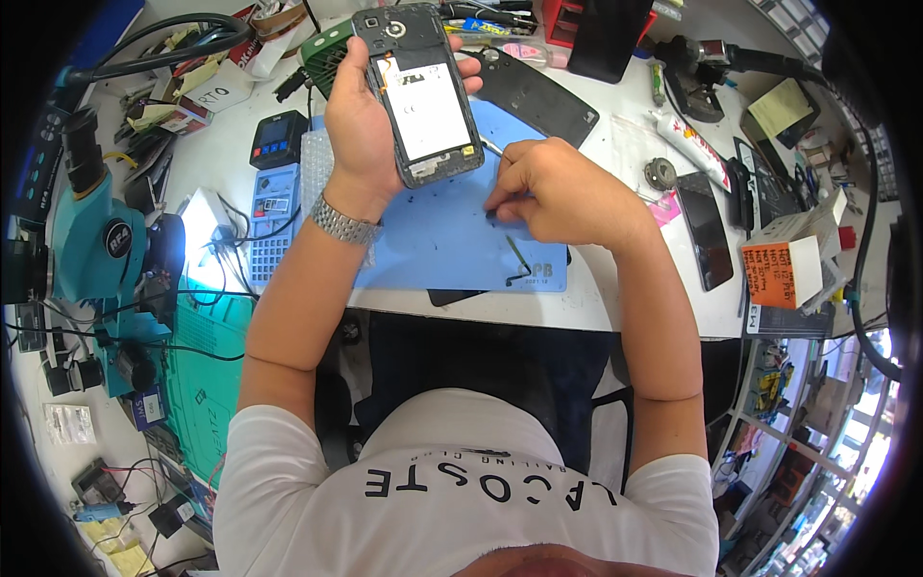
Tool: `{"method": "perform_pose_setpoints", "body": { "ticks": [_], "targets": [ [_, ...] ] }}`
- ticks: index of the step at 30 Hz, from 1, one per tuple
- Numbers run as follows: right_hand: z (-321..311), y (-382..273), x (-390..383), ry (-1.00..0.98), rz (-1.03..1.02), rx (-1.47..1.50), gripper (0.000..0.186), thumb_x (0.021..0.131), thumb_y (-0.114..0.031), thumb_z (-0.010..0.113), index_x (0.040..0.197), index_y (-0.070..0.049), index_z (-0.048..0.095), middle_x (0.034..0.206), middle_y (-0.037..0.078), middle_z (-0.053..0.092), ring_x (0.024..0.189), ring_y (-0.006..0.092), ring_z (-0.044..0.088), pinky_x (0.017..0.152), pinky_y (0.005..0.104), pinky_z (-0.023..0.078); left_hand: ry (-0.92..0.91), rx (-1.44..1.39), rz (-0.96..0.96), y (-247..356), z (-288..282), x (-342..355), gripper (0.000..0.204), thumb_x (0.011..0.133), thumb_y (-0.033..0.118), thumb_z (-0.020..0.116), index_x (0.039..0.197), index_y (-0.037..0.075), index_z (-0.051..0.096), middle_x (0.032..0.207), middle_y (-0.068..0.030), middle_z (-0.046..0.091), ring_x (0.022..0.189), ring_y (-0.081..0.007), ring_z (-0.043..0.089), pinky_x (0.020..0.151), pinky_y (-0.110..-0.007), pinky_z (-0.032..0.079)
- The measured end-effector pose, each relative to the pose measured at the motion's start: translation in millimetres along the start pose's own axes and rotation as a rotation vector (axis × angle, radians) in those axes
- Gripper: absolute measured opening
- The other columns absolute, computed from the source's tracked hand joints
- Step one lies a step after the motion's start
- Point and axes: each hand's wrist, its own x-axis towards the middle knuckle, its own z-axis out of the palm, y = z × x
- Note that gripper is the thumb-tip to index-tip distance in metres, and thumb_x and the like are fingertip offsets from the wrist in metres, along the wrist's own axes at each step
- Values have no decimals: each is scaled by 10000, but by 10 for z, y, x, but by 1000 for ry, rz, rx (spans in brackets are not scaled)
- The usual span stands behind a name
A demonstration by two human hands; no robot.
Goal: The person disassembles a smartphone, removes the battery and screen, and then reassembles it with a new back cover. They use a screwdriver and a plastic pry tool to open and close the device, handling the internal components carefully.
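Note:
An opened smartphone (428,106) lies tilted in my left hand (361,120), its inside facing up with a big white battery and a thin orange flex cable. My left fingers wrap round its edges. Just right of its lower end, my right hand (567,192) is closed in a pinch over the blue mat (433,240). A thin silvery tip (489,145) shows beside those fingers, near the phone's corner; what they hold is mostly hidden. Below my right hand, a dark thin flex strip (519,258) rests on the mat among small dark bits.
A dark phone panel (538,96) lies at the mat's far edge. To the right are a black phone (705,231), a white tube (692,149) and an orange-labelled box (784,269). A teal microscope (115,240) stands left, near a bright lamp (204,231) and cables.

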Motion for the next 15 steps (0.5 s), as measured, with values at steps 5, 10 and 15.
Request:
{"method": "perform_pose_setpoints", "body": {
  "ticks": [5, 10, 15],
  "targets": [
    [-158, -73, 35, 151, 130, 246, 126, 822, 51, 739, 930, 17, 794, 844, 146, 755, 778, 246, 717, 751, 335, 569, 14, -69, 40, -21, 7, -8, 710, 1123, 504, 197, 1419, -53, 525, 1314, -227, 649, 1117, -374, 689, 986, -507, 588],
    [-289, 6, -4, 56, 253, 131, 104, 844, -12, 757, 938, 23, 784, 811, 156, 758, 754, 243, 722, 747, 355, 573, -43, -82, 11, -17, -14, -12, 690, 1125, 455, 181, 1514, -61, 424, 1419, -302, 580, 1199, -435, 658, 1060, -528, 547],
    [-213, 80, 78, 329, 291, 101, 211, 848, -99, 794, 1025, 15, 777, 920, 188, 752, 848, 295, 718, 796, 390, 564, -2, -153, 21, -38, 7, -8, 725, 1121, 512, 199, 1439, -59, 511, 1338, -239, 646, 1149, -387, 688, 1005, -495, 580]
  ]
}}
